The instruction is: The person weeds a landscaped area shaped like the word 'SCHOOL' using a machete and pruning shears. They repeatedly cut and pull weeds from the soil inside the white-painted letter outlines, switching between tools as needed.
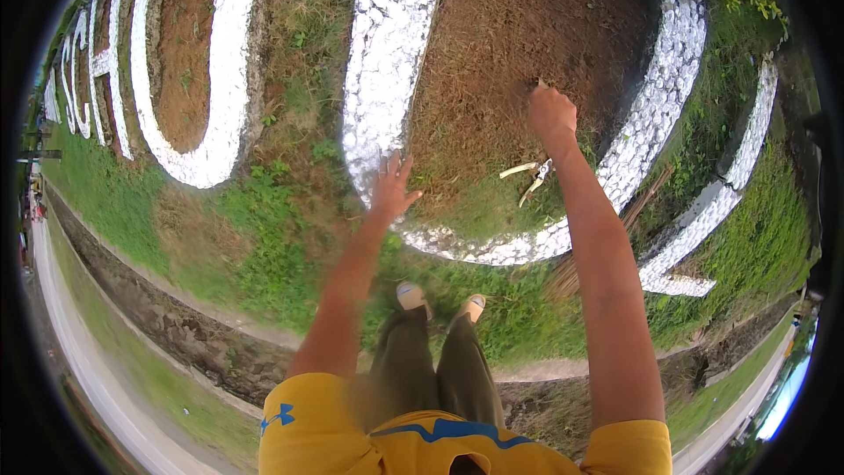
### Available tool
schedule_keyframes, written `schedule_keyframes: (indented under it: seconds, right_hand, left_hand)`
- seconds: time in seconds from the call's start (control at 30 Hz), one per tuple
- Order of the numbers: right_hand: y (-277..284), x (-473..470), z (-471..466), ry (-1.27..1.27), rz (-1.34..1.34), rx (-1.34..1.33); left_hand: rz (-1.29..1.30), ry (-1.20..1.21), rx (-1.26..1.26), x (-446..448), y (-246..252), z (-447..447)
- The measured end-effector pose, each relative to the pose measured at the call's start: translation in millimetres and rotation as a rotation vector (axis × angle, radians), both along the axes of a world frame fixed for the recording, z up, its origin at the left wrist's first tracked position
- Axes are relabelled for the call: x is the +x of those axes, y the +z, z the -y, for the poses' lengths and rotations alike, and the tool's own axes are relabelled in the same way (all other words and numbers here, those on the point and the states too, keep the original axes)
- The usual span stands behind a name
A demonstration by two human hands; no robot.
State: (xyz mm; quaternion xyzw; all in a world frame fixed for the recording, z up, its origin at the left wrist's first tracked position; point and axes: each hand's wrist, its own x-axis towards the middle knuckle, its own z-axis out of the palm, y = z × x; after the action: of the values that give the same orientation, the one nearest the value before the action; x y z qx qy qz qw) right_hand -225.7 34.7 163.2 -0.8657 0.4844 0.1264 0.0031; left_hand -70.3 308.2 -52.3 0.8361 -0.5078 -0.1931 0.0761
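Note:
My left hand (393, 186) has its fingers spread and touches the lower end of a white-painted stone border (386, 72). My right hand (552, 112) is closed over the brown soil (501, 33) inside the curved letter shape. A small pale tip shows at its fingers, too small to name; whether the fist grips something I cannot tell. Just left of my right forearm, pruning shears (542, 175) with pale handles lie spread on the short grass. A bundle of thin sticks (649, 201), like a stick broom, passes under that forearm.
The border's white curve (514, 251) runs between my feet and the soil. More white letters (221, 79) stand along the slope at left, another (719, 204) at right. Behind my feet are a concrete edge (541, 369), a ditch (158, 316) and a road (86, 376).

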Motion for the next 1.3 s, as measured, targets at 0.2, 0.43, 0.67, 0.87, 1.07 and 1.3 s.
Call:
schedule_keyframes:
  seconds: [0.2, 0.43, 0.67, 0.87, 1.07, 1.3]
  right_hand:
    - [1.0, -13.6, -2.1, 0.016, 0.024, 0.000]
    - [-6.8, -39.5, 1.5, 0.080, 0.067, -0.050]
    - [-27.3, -83.3, -14.0, 0.093, 0.063, -0.012]
    - [-85.9, -154.4, -14.7, 0.064, 0.270, 0.059]
    - [-192.2, -261.5, -41.4, -0.147, 0.611, 0.268]
    - [-230.1, -329.9, -94.9, -0.303, 0.864, 0.498]
  left_hand:
    - [-0.137, 0.454, -0.199, -94.8, -49.6, 28.8]
    - [-0.202, 0.787, -0.650, -84.2, -82.7, 34.0]
    - [-0.398, 1.038, -0.563, -74.4, -96.4, 32.1]
    - [-0.465, 0.955, -0.374, -78.8, -87.9, 31.7]
    - [-0.168, 0.736, -0.455, -134.1, -74.4, 29.5]
    - [-0.105, 0.170, -0.034, -249.6, -73.2, 55.5]
